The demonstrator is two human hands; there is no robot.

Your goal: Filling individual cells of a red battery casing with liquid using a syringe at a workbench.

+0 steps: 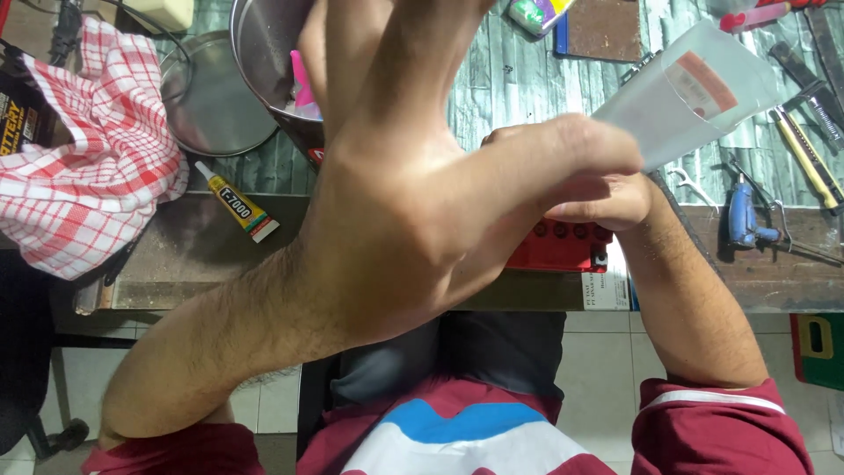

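Observation:
My left hand [413, 176] is raised close to the camera and fills the middle of the view, fingers spread upward and thumb stretched to the right, nothing in it that I can see. My right hand [607, 198] sits behind that thumb, closed on the narrow end of a translucent white plastic container [686, 101] with an orange-and-white label, which tilts up to the right. Under my right hand lies a red box-shaped object [558, 246] on the bench edge, mostly hidden.
A red-checked cloth [83, 149] lies at left, a yellow glue tube [236, 202] beside it. A metal lid [207, 97] and steel bowl [264, 53] stand behind. A blue tool [745, 215] and yellow-handled tools [804, 158] lie at right.

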